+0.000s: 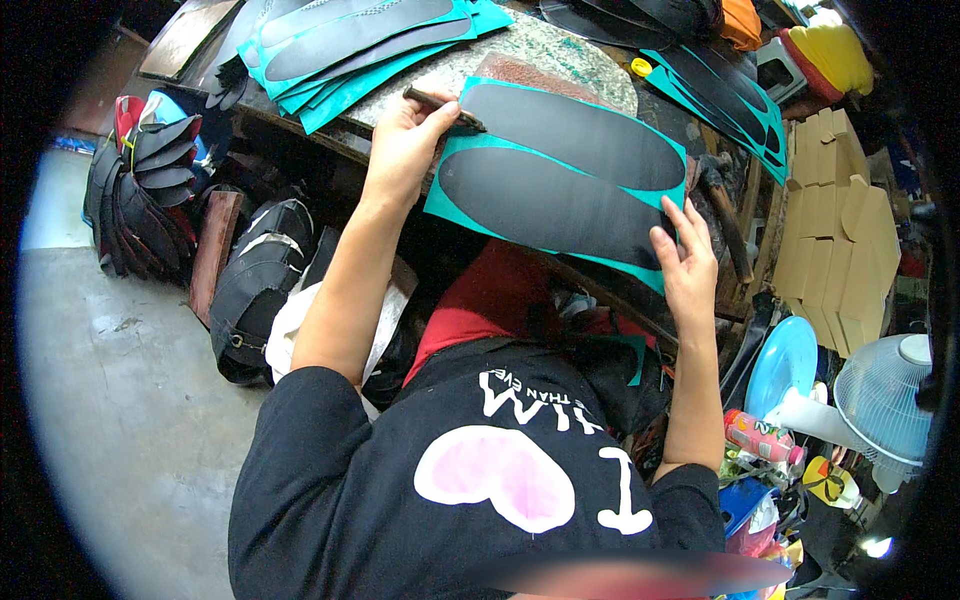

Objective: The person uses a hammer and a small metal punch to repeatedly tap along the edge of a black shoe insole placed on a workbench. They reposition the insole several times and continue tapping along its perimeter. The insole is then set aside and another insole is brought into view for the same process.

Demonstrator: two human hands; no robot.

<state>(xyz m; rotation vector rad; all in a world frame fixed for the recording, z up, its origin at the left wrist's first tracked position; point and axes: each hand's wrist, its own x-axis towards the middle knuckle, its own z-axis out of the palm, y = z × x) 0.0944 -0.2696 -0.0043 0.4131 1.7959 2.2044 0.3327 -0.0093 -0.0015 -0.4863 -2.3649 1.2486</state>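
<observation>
A teal sheet (443,200) bears two long black ovals (575,130) with rounded ends, and it juts over the near edge of the worktable. At its upper left, my left hand (405,140) pinches a dark pen-like tool (430,99). The tool's tip meets the sheet near the end of the farther oval; its exact kind is unclear. My right hand (688,265) rests on the sheet's right end, fingers and thumb stretched out over the nearer oval. Beneath the sheet's far edge shows a reddish-brown slab (540,76).
Similar teal sheets (310,105) are piled at the far left, with more sheets (740,125) at the far right. A hammer (725,215) lies right of my work. Cardboard boxes (835,240) and a fan (885,390) stand further right; bundled black pieces (145,200) sit at left.
</observation>
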